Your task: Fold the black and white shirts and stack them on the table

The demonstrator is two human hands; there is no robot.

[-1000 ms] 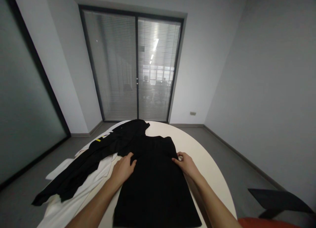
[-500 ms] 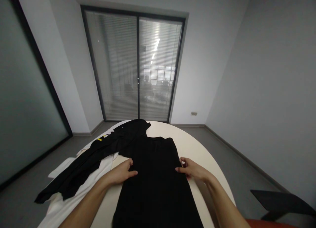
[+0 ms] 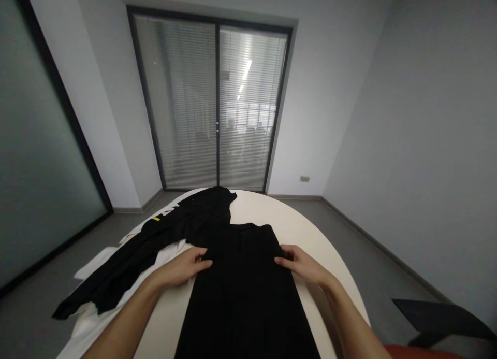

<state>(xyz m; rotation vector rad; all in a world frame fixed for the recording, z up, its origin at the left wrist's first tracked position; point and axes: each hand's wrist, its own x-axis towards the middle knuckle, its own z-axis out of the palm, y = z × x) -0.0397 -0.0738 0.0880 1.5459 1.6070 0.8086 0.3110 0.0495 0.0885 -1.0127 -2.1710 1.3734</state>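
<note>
A black garment (image 3: 246, 297) lies lengthwise on the round cream table (image 3: 272, 209), running off the bottom of the view. My left hand (image 3: 188, 266) pinches its left edge, thumb on top and fingers curled at the side. Opposite, my right hand (image 3: 298, 263) pinches the right edge the same way. Another black garment (image 3: 174, 221) with white and yellow marks spreads to the left, its end meeting the first one. White cloth (image 3: 101, 260) lies under and beside it.
A black chair part (image 3: 438, 315) and something red (image 3: 415, 353) stand at the lower right. Beyond the table's far edge is a glass door with blinds (image 3: 217, 105). A frosted glass panel (image 3: 42, 157) stands at the left.
The far end of the black garment between my hands has come slightly nearer and looks folded over. Both hands have shifted slightly and still grip its edges.
</note>
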